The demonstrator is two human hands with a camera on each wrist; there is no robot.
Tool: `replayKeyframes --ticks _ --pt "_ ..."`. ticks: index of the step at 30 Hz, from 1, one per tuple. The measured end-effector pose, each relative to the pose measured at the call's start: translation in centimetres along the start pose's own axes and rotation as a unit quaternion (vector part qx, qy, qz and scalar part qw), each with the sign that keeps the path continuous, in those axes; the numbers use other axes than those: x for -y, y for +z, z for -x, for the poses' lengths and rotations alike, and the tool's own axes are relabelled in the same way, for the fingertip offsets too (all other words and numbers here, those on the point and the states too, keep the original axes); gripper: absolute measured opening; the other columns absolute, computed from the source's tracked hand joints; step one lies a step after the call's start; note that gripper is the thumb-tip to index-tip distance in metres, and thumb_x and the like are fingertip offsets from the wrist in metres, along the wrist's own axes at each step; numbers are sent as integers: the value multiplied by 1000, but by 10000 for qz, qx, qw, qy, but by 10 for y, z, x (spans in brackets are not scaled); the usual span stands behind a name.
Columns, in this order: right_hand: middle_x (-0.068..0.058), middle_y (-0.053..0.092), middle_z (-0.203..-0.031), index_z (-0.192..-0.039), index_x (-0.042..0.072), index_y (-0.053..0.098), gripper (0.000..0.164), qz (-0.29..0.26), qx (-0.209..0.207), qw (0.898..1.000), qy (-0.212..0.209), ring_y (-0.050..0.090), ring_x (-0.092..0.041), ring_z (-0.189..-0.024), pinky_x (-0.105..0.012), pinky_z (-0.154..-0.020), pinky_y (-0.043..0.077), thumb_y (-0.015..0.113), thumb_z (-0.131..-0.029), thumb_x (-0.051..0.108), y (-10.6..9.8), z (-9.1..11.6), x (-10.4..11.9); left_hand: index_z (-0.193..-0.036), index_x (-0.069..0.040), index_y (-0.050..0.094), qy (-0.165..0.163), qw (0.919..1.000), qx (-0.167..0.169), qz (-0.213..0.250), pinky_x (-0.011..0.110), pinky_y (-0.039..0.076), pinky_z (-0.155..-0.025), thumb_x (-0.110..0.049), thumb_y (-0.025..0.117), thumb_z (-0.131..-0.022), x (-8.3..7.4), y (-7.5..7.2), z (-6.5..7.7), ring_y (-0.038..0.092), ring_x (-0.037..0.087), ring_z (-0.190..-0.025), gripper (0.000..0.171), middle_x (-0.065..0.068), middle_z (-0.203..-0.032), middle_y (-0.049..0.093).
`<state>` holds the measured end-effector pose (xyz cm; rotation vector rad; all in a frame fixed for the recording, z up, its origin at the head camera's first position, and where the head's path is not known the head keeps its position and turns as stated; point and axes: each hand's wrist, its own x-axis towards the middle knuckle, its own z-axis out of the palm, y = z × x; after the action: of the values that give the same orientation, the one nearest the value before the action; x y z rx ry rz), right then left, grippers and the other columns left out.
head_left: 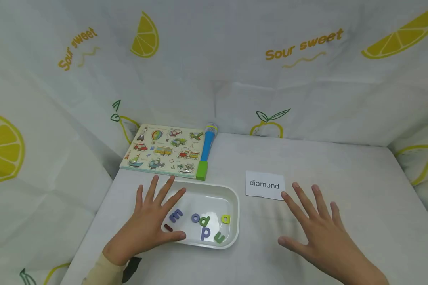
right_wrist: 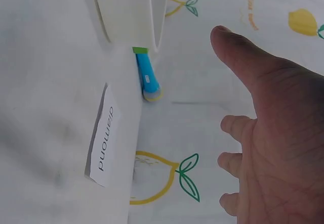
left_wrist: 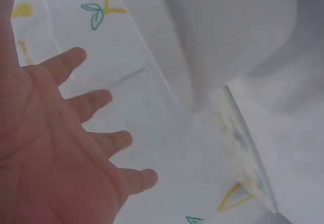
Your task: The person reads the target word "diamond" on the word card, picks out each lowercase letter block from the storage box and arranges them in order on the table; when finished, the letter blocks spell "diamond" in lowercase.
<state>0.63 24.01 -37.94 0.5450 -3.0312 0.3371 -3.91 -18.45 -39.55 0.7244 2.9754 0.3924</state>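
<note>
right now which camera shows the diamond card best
The head view: the diamond card faces the camera, its word upright and readable. The right wrist view shows it too, but turned sideways and at a slant. The left wrist view does not show it.

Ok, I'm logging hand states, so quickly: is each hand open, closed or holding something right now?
Left hand: open, fingers spread, holding nothing.
Right hand: open, fingers spread, holding nothing.

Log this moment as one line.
left hand: fingers spread, at left end of tray | right hand: fingers spread, near card | letters: loose in tray | card: reads "diamond" | puzzle: behind tray
</note>
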Motion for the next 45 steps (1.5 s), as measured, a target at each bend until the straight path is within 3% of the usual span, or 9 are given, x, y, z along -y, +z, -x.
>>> replayKeyframes --ticks 5,8,14,18,20,25,28,32,45 --pt "-2 2 -170 -164 28 16 104 -29 14 10000 -28 -11 -38 -153 -69 -113 -10 72 -84 64 7 -2 1 -161 -28 30 123 9995 30 301 77 4 -109 -71 82 -67 33 16 3 -4 45 -152 116 4 -170 3" --pt "-3 0 -170 -164 28 15 106 -59 98 9999 -63 -12 -38 -153 -65 -115 -10 70 -83 67 11 -4 2 -162 -25 25 72 9989 41 452 75 10 -110 -73 83 -62 53 24 7 1 44 -152 125 5 -170 5" --pt "-1 3 -170 -164 27 17 108 -316 109 9989 -341 -3 -38 -153 -64 -116 16 74 -81 66 12 -14 13 -163 -15 22 -173 9947 203 997 72 15 -112 -77 79 -62 76 35 13 10 44 -151 131 11 -168 14" --pt "4 5 -170 -164 31 14 105 -950 310 9943 -366 6 -34 -154 -59 -108 38 69 -83 69 15 -27 32 -162 -14 24 -203 9917 234 1247 71 16 -112 -76 79 -64 80 38 12 15 43 -150 128 13 -166 19" --pt "7 7 -169 -164 31 16 102 -1461 452 9873 -430 14 -29 -153 -55 -105 44 71 -84 65 19 -37 47 -162 -16 24 -201 9910 207 1305 71 20 -112 -74 81 -65 81 40 12 18 43 -149 127 13 -166 21" --pt "4 28 -164 -158 21 38 85 -2355 795 9660 -715 45 -24 -140 -47 -102 48 78 -87 45 38 -63 82 -163 -23 22 -412 9854 304 1624 69 35 -105 -68 85 -66 82 44 11 27 45 -146 124 12 -166 21" --pt "-3 47 -153 -148 13 53 68 -2459 790 9631 -762 55 -26 -130 -46 -99 50 80 -89 34 53 -75 98 -163 -28 20 -569 9796 474 1869 67 41 -101 -63 87 -66 82 47 11 30 45 -145 123 9 -168 18" --pt "-6 60 -137 -135 9 64 53 -2299 724 9675 -762 60 -26 -122 -44 -97 52 81 -88 25 70 -85 113 -163 -29 20 -475 9779 530 1967 66 43 -100 -59 88 -68 84 48 12 31 43 -146 121 7 -169 15" --pt "-4 69 -123 -122 9 72 40 -1732 516 9819 -574 66 -24 -112 -40 -91 56 83 -84 15 97 -103 132 -163 -29 21 -387 9785 447 1978 64 46 -97 -58 88 -68 83 48 13 36 44 -142 120 8 -168 17"
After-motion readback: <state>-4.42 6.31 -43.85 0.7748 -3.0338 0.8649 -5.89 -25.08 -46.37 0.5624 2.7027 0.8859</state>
